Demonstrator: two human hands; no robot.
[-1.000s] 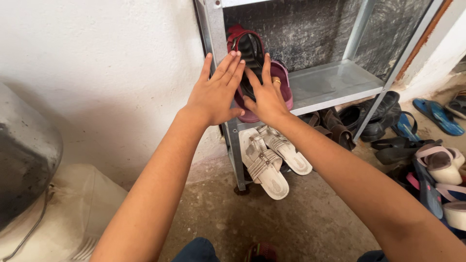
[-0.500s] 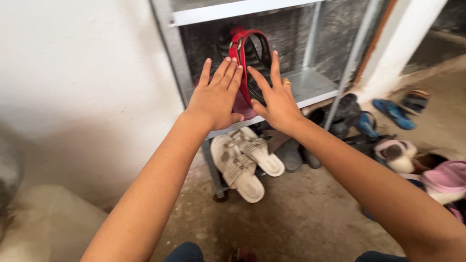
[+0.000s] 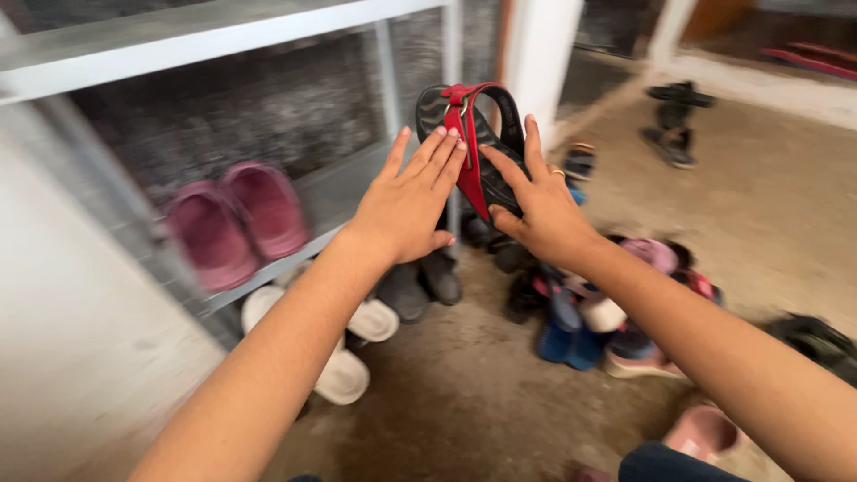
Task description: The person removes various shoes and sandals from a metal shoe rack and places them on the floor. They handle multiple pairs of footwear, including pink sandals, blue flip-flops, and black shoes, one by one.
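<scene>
Between my two palms I press a pair of black sandals with red straps (image 3: 473,143), held upright in front of the metal shoe rack (image 3: 268,27). My left hand (image 3: 406,201) lies flat against the near side, fingers stretched up. My right hand (image 3: 536,201) grips the other side, a ring on one finger. A pair of pink clogs (image 3: 234,219) rests on the rack's shelf to the left of my hands.
White slip-ons (image 3: 353,353) and dark shoes (image 3: 420,286) lie under the shelf. A heap of blue, pink and black footwear (image 3: 594,317) covers the floor at right. Dark sandals (image 3: 674,116) lie farther off on the concrete floor. A white wall runs along the left.
My hands have carried the black-and-red sandals off the shelf and to the right, away from the pink clogs. The view has swung right, showing more of the floor.
</scene>
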